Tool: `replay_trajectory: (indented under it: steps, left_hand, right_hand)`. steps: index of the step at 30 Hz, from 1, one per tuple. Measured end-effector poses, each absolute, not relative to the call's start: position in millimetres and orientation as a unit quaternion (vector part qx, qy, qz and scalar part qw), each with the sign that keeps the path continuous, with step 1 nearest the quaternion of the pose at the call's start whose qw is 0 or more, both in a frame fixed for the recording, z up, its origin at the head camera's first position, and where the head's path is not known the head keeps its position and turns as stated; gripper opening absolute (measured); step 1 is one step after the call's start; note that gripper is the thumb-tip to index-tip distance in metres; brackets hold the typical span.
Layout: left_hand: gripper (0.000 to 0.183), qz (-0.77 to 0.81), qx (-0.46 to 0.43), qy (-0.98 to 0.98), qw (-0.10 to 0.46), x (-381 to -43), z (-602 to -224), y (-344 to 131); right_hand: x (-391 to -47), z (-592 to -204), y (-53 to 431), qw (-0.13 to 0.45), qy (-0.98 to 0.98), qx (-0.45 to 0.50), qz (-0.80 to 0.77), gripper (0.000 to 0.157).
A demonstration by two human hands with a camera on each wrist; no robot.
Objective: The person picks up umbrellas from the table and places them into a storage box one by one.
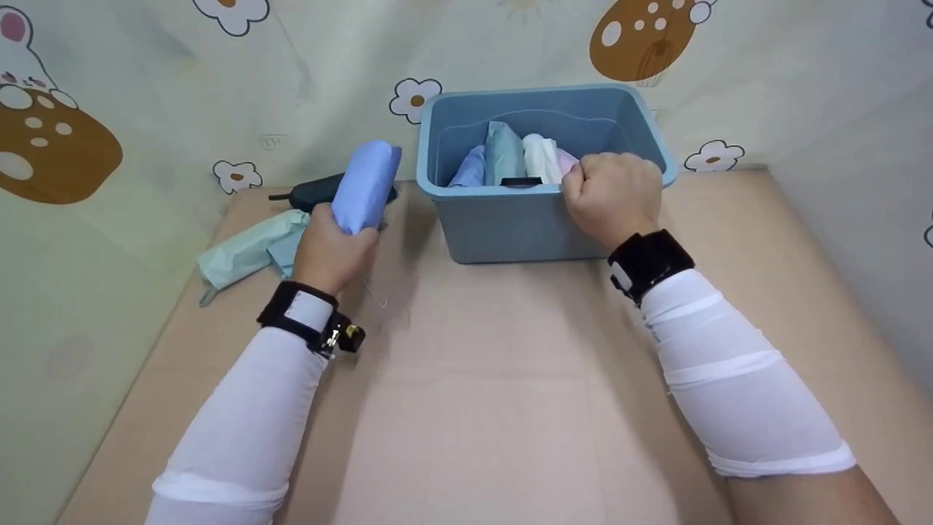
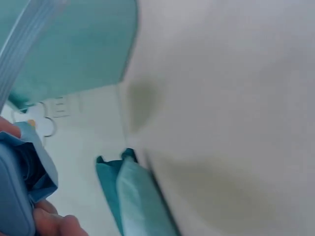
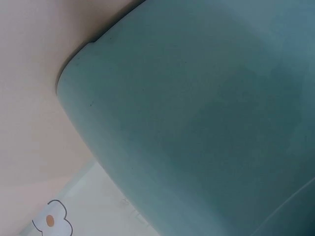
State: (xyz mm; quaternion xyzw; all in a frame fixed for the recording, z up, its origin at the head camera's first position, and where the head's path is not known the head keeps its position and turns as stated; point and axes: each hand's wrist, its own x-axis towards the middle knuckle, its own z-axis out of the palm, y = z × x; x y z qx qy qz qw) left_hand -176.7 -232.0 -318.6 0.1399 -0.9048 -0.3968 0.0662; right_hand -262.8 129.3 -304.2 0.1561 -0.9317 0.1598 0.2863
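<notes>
My left hand (image 1: 332, 251) grips a blue folded umbrella (image 1: 367, 186) and holds it tilted up, left of the blue-grey plastic bin (image 1: 525, 226). Close up in the left wrist view, the end of the held umbrella (image 2: 42, 169) shows loose fabric folds beside the fingers. My right hand (image 1: 616, 193) is curled over the front rim of the bin near its right corner. Inside the bin stand several wrapped bundles, among them a blue one (image 1: 470, 166), a teal one (image 1: 504, 153) and a white one (image 1: 541, 158). The right wrist view shows mostly the bin's wall (image 3: 172, 108).
Behind and below my left hand lie a pale green folded bundle (image 1: 251, 248) with a small loop and a black one (image 1: 313, 192) with a thin tip. The bin stands at the back of the tan table (image 1: 503, 437), near the patterned wall covering (image 1: 328, 87).
</notes>
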Motion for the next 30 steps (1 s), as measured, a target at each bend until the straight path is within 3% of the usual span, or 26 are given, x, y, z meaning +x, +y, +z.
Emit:
replay_trajectory:
  steps: [9, 30]
  left_hand:
    - [0.073, -0.43, 0.119, -0.886, 0.124, -172, -284, -215]
    - [0.07, -0.428, 0.039, -0.899, 0.087, -188, -258, -133]
  right_hand:
    - [-263, -304, 129, 0.289, -0.93, 0.161, 0.16, 0.048]
    - [-263, -305, 129, 0.299, -0.926, 0.164, 0.164, 0.049]
